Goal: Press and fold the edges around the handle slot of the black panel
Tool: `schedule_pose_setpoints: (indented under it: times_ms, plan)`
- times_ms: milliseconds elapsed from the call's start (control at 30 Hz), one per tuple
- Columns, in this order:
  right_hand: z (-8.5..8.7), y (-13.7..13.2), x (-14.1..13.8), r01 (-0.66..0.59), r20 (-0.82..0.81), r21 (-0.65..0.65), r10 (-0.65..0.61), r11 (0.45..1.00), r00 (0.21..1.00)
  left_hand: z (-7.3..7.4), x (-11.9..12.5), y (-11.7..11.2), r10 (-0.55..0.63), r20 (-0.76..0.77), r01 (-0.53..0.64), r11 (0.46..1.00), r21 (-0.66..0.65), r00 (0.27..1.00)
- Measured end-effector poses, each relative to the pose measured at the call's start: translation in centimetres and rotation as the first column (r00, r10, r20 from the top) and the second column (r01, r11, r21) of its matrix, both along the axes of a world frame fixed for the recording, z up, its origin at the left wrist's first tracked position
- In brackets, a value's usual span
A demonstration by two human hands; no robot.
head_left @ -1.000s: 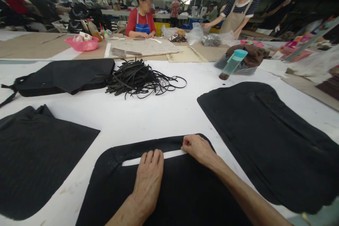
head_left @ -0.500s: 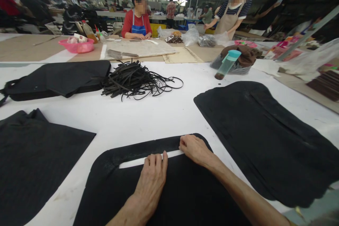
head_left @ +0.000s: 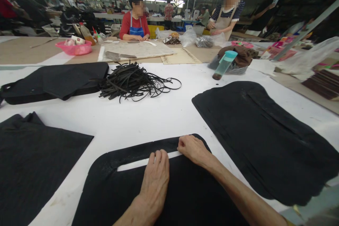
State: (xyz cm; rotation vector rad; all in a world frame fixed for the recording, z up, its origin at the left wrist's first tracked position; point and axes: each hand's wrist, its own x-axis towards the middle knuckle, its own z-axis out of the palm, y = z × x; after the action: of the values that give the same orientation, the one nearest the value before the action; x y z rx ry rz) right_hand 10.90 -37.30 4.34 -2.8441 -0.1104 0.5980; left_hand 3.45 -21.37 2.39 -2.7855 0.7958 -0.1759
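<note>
Left hand [head_left: 156, 180] shifted rightward along narrow slot [head_left: 132, 165] in matte, round-cornered panel [head_left: 197, 187].

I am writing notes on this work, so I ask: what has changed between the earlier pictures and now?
The left hand has moved right along the slot in the black cloth, closer to the right hand. Opposite, a co-worker's hand has drawn in. The right hand stays over the slot's right part; the black strips and bottle have not moved.
</note>
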Motion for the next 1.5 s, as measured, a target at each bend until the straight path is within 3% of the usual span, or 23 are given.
schedule_pose_setpoints:
  times_ms: [200,433,833,1000,1100,1233,1367,1500]
  plan:
    - [0.5,0.1,0.1,0.005,-0.005,0.005,-0.005,1.0,1.0,0.0,0.2,-0.8,0.001,-0.047,0.0,1.0,0.025,0.999]
    - [0.7,-0.5,0.2,0.006,0.008,0.006,-0.006,1.0,1.0,0.3,0.4,-1.4,0.093,-0.099,-0.09,0.995,0.035,0.991]
    - [0.5,-0.5,0.3,0.002,-0.009,0.043,-0.002,0.999,1.0,0.7,0.6,1.4,0.077,-0.2,-0.092,0.994,-0.066,0.977]
    - [0.6,-0.3,0.2,-0.021,-0.005,0.053,0.021,0.998,1.0,2.0,1.2,1.7,0.107,-0.292,-0.126,0.991,-0.05,0.951]
    - [0.5,-0.1,0.2,-0.03,0.005,0.046,0.03,0.998,1.0,2.8,1.7,1.1,0.146,-0.35,-0.214,0.963,-0.166,0.925]
    - [0.4,0.2,0.1,-0.03,0.008,0.037,0.03,0.999,1.0,2.4,2.6,0.0,0.07,-0.542,-0.313,0.875,-0.37,0.837]
    - [0.4,0.1,0.2,-0.029,0.001,0.039,0.029,0.999,1.0,1.5,3.8,-0.4,0.146,-0.595,-0.44,0.811,-0.385,0.791]
    - [0.4,-0.4,0.5,-0.005,-0.002,0.042,0.005,0.999,1.0,1.5,4.8,-0.8,0.228,-0.622,-0.522,0.781,-0.342,0.749]
